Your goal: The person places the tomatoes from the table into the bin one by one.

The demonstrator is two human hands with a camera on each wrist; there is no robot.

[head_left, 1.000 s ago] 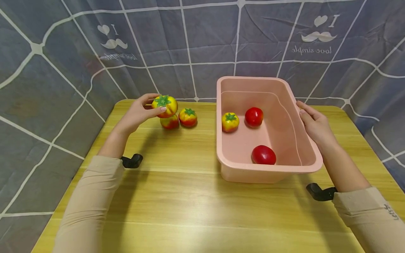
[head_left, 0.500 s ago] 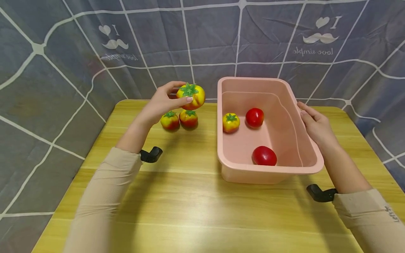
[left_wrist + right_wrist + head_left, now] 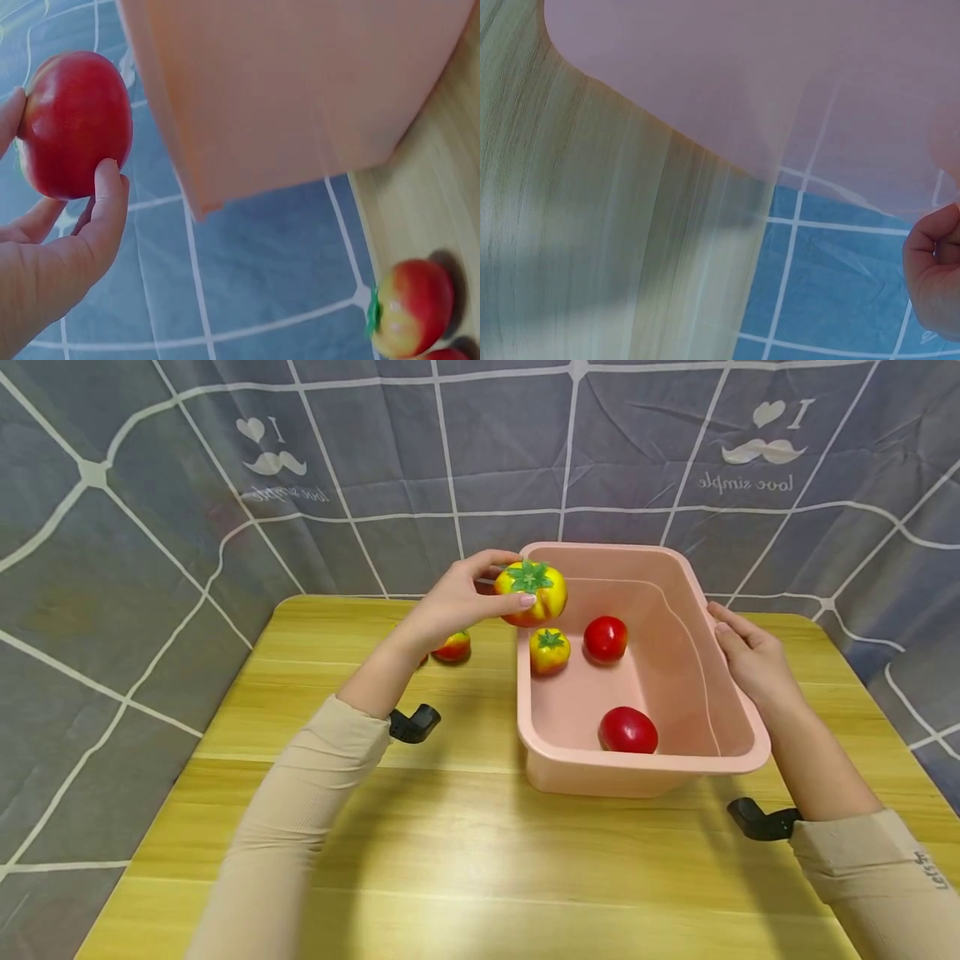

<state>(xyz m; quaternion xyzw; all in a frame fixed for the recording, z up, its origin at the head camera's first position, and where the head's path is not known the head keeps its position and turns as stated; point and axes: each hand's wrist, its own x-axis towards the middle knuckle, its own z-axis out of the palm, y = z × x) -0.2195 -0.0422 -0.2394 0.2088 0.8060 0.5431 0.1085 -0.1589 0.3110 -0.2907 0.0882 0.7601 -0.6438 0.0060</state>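
Head view: six model fruits counted, one bin, two hands. One yellow-and-red fruit [image 3: 536, 587], round with a green star-shaped leaf cap, is pinched in the left hand [image 3: 467, 602], thumb on the near side, fingers on the far side. It is held raised at the bin's left rim; the left wrist view shows its underside glossy red and a gap between it and the bin wall.

Pink bin [image 3: 643, 762]: smooth, plastic-looking, rounded corners, broad rim, standing on the table [image 3: 465, 835]. Right hand [image 3: 753, 656] grips its right rim, fingers curled at the edge.

Bin contents, three: one smaller yellow-and-red capped fruit [image 3: 550, 653] by the left wall, one roundish red fruit [image 3: 605, 639] near it, one more oval dark-red fruit [image 3: 627, 730] toward the near end.

Left of the bin, two on the table: one capped fruit [image 3: 415, 307] and a second red one [image 3: 444, 355], mostly cut off.

Table surface: pale wood grain. Backdrop cloth [image 3: 510, 452]: creased, grey-blue, white grid; two prints, each heart, moustache, "I" and "love simple" mirrored. Sleeves [image 3: 288, 802]: two, beige; lettering on the right one not fully legible. Black wrist fittings [image 3: 415, 724]: two.
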